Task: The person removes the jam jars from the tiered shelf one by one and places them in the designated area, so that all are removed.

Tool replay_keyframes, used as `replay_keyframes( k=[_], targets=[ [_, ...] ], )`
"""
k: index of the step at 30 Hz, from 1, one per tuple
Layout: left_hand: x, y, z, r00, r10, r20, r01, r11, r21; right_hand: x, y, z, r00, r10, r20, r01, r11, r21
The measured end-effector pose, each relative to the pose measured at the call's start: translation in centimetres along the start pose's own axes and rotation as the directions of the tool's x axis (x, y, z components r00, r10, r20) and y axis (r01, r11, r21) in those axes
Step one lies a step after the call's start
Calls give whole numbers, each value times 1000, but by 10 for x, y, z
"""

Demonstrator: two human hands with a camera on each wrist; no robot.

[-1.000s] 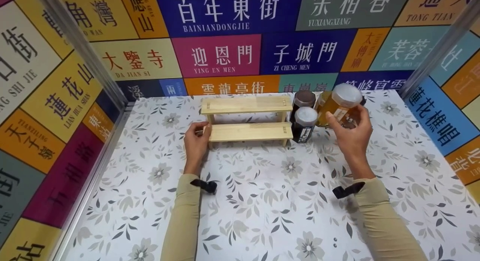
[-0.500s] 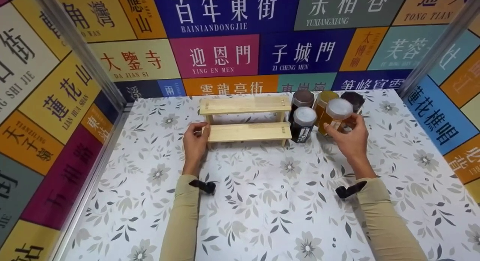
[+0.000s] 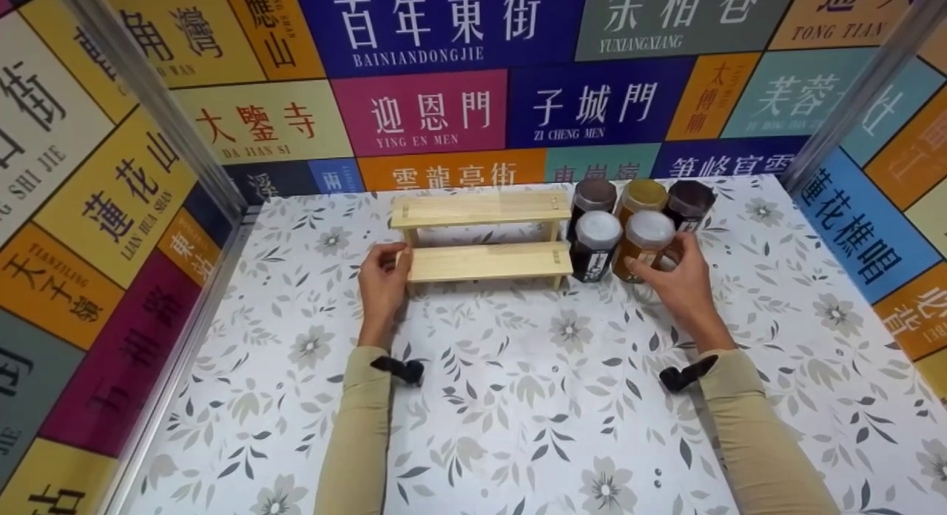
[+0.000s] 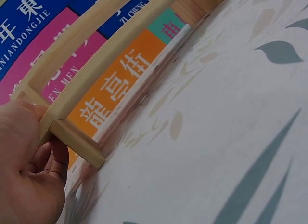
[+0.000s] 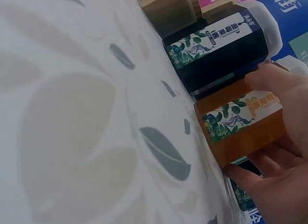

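Note:
My left hand (image 3: pixel 383 284) grips the left end of a two-tier wooden rack (image 3: pixel 488 262), thumb on top of the lower step. In the left wrist view the fingers curl under that step beside its leg (image 4: pixel 79 144). My right hand (image 3: pixel 682 282) holds an amber jar (image 3: pixel 638 252) with a white lid between thumb and fingers. Its base is at the tabletop in the right wrist view, label (image 5: pixel 240 115) facing the camera. Directly left of it stands a dark jar (image 3: pixel 595 248), also white-lidded.
Behind these stand a brown-lidded jar (image 3: pixel 594 197), a yellow-lidded jar (image 3: pixel 642 197) and a dark-lidded jar (image 3: pixel 692 204). A flower-patterned cloth (image 3: pixel 518 411) covers the table. Colourful sign panels (image 3: pixel 436 108) rise along its back and sides.
My right hand has lowered the amber jar and brought it left and nearer, from above the back jars to beside the front dark jar. The left hand stays at the rack.

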State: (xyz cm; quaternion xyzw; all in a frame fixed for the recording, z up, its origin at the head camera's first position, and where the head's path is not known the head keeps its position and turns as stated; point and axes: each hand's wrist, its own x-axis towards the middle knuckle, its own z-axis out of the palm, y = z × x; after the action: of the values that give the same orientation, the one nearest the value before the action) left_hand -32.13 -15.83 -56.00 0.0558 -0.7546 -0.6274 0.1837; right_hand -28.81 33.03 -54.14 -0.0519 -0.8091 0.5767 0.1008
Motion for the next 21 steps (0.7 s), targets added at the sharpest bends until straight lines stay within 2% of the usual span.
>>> replay_keyframes(
  k=[6, 14, 21],
  targets=[
    [-1, 1, -2, 1000, 6, 2, -6, 1000, 25, -1, -1, 0, 999, 24, 22, -24, 999, 26],
    [0, 1, -6, 1000, 13, 0, -13, 999, 53, 1, 0, 1, 999, 10, 43, -12, 999, 42],
    [2, 1, -10, 999, -25, 20, 23, 996, 91, 4, -1, 3, 998, 20, 59, -22, 1000, 19]
  ],
)
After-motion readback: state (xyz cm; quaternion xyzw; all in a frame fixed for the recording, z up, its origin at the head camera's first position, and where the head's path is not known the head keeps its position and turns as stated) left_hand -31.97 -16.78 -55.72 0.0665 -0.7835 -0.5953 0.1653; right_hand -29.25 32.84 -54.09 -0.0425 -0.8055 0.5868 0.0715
